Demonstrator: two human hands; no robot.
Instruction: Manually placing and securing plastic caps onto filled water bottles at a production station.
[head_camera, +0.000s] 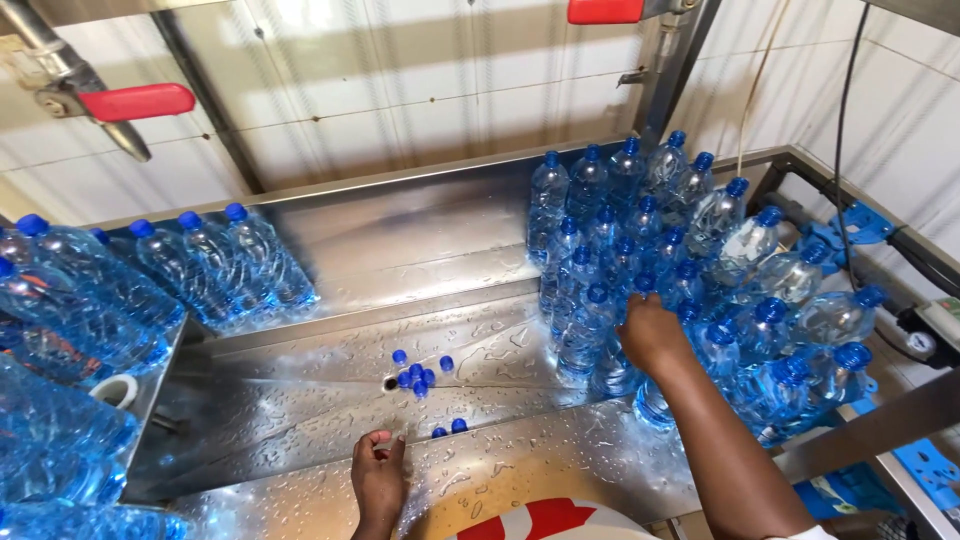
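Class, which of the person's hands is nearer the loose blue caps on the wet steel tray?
Left. The left hand lies just below the loose blue caps; the right hand reaches among bottles farther right.

right fingers: hidden among the capped bottles (690, 290)
left hand (378, 478): whether it holds anything cannot be told
bottles at left (70, 300): cut off by the edge
red handle (605, 10): cropped at top
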